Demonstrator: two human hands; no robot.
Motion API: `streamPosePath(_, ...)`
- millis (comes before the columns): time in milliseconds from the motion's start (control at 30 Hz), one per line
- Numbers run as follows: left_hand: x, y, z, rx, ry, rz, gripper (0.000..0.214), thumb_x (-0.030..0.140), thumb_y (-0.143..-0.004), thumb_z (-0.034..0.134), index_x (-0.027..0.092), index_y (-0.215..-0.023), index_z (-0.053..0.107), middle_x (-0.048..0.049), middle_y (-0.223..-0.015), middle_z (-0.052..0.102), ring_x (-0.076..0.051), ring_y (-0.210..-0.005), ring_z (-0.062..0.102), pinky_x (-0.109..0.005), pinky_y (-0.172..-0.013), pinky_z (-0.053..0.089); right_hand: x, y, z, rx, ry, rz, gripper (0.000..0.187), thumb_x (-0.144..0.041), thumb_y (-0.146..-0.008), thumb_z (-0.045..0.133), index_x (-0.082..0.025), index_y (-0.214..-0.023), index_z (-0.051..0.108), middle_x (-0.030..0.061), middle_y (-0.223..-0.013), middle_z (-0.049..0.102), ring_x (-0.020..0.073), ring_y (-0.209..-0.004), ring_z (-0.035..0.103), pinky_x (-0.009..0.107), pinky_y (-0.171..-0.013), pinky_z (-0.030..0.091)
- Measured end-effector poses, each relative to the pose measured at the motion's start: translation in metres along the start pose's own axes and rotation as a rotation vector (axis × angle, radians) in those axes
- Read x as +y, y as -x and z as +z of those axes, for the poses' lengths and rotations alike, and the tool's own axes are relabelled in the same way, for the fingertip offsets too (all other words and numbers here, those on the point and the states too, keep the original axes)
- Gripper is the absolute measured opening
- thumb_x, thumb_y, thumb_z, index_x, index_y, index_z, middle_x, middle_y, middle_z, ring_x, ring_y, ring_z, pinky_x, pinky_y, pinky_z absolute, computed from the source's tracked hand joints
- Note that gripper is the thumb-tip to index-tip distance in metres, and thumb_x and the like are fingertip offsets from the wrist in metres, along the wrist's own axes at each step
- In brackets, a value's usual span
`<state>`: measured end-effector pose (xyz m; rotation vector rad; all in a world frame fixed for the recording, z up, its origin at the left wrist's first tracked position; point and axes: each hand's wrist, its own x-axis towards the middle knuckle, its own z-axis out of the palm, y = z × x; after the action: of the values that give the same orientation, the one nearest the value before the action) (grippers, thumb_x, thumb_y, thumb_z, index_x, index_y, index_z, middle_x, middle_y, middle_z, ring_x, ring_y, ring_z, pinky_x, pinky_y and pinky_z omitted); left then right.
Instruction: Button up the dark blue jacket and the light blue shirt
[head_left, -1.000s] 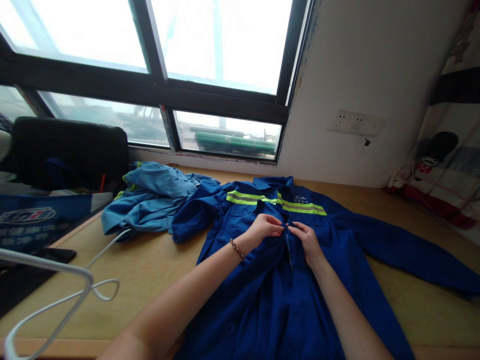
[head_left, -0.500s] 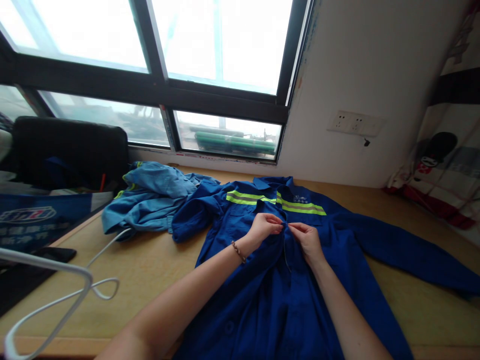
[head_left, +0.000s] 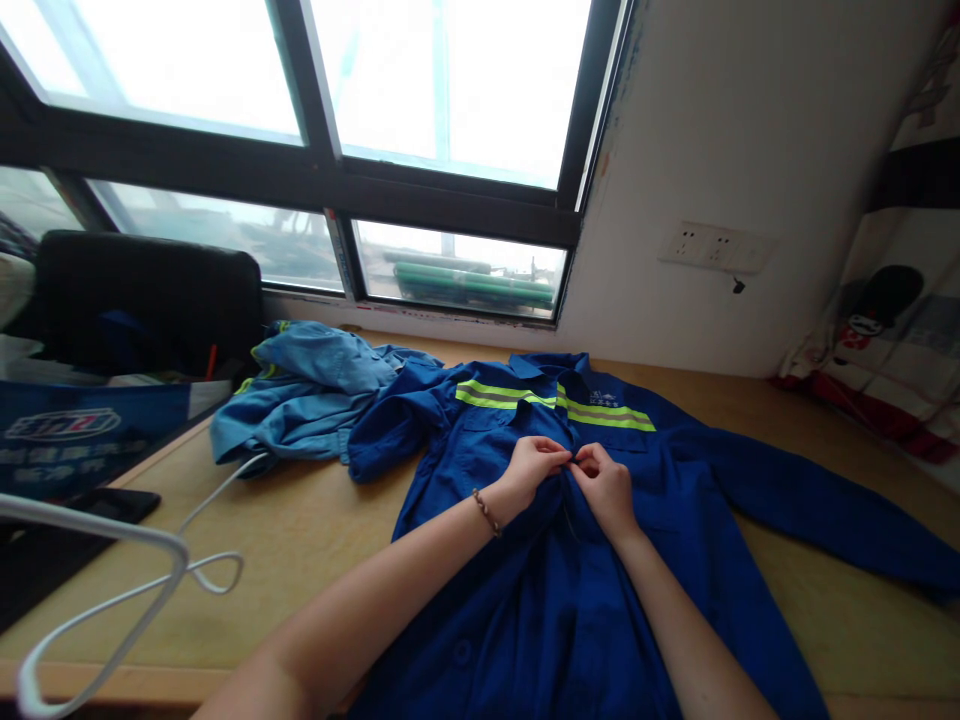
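Observation:
A dark blue work jacket point(head_left: 690, 560) with a yellow-green and grey reflective band across the chest lies spread on the table, collar away from me. My left hand point(head_left: 534, 470), with a beaded bracelet at the wrist, pinches the jacket's front edge below the band. Close against it, my right hand point(head_left: 604, 485) pinches the other front edge, fingertips nearly touching those of the left. Whatever small part sits between the fingertips is hidden. Lower down, a round button point(head_left: 462, 653) shows on the left front panel.
A crumpled light blue garment point(head_left: 300, 400) lies beside the jacket's left sleeve on the wooden table point(head_left: 300, 540). A white cable point(head_left: 180, 560) loops at the left, near a dark flat object point(head_left: 124, 503) and a blue bag point(head_left: 67, 440). Window, wall sockets point(head_left: 716, 247) and a curtain point(head_left: 877, 330) stand behind.
Both hands have stayed at the jacket's front opening. The right fingers have curled in tighter and come closer to the left fingertips. The view has shifted slightly.

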<state>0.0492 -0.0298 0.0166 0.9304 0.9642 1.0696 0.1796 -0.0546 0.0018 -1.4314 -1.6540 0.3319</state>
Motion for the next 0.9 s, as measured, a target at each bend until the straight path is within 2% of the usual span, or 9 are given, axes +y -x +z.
streamPosePath(133,-0.002,-0.003,-0.001,0.063,0.145,-0.065,0.020,0.011,-0.053,0.072,0.012,-0.062,0.054,-0.0006,-0.056,0.055,-0.009,-0.053,0.054,-0.022,-0.055,0.043,-0.001,-0.002,0.001,0.032,-0.044,-0.012,0.018,-0.036,-0.070,0.058,-0.020,-0.076,0.054,-0.0027,-0.056,0.056,0.0130,-0.049,0.052,0.024,-0.052,0.040)
streamPosePath(233,-0.003,-0.004,-0.003,0.071,0.241,-0.116,0.023,0.006,-0.054,0.069,0.013,-0.065,0.050,0.0013,-0.053,0.052,-0.009,-0.050,0.053,-0.023,-0.055,0.044,-0.001,-0.004,0.002,0.046,-0.149,0.007,0.024,-0.040,-0.067,0.062,-0.019,-0.076,0.055,0.0009,-0.067,0.059,0.0147,-0.060,0.054,0.025,-0.055,0.042)
streamPosePath(400,-0.001,-0.005,-0.004,0.062,0.309,-0.145,0.027,0.003,-0.058,0.067,0.015,-0.072,0.047,0.0022,-0.054,0.051,-0.008,-0.048,0.052,-0.021,-0.052,0.042,0.003,-0.008,0.003,-0.033,-0.447,0.171,0.035,-0.045,-0.061,0.067,-0.017,-0.079,0.059,0.0047,-0.076,0.062,0.0180,-0.070,0.057,0.028,-0.064,0.046)
streamPosePath(567,-0.004,-0.005,-0.003,0.035,0.305,-0.072,0.031,0.001,-0.055,0.067,0.015,-0.071,0.045,0.0002,-0.060,0.054,-0.009,-0.054,0.056,-0.021,-0.053,0.041,0.009,-0.010,0.005,-0.055,-0.646,0.300,0.034,-0.047,-0.063,0.064,-0.016,-0.077,0.062,0.0014,-0.067,0.062,0.0141,-0.058,0.054,0.026,-0.057,0.043)
streamPosePath(733,-0.011,-0.008,-0.003,0.003,0.236,-0.033,0.034,0.002,-0.052,0.070,0.015,-0.073,0.046,-0.0012,-0.066,0.057,-0.010,-0.056,0.057,-0.020,-0.053,0.041,0.015,-0.010,0.010,-0.080,-0.719,0.379,0.031,-0.047,-0.063,0.064,-0.016,-0.066,0.060,-0.0036,-0.050,0.053,0.0092,-0.044,0.045,0.022,-0.046,0.035)
streamPosePath(900,-0.009,-0.008,-0.005,-0.007,0.147,-0.003,0.032,0.008,-0.052,0.071,0.014,-0.074,0.048,-0.0007,-0.068,0.057,-0.008,-0.055,0.054,-0.018,-0.049,0.039,0.012,-0.011,0.008,-0.086,-0.753,0.429,0.032,-0.046,-0.060,0.066,-0.016,-0.063,0.056,-0.0046,-0.048,0.049,0.0078,-0.042,0.041,0.021,-0.042,0.032)
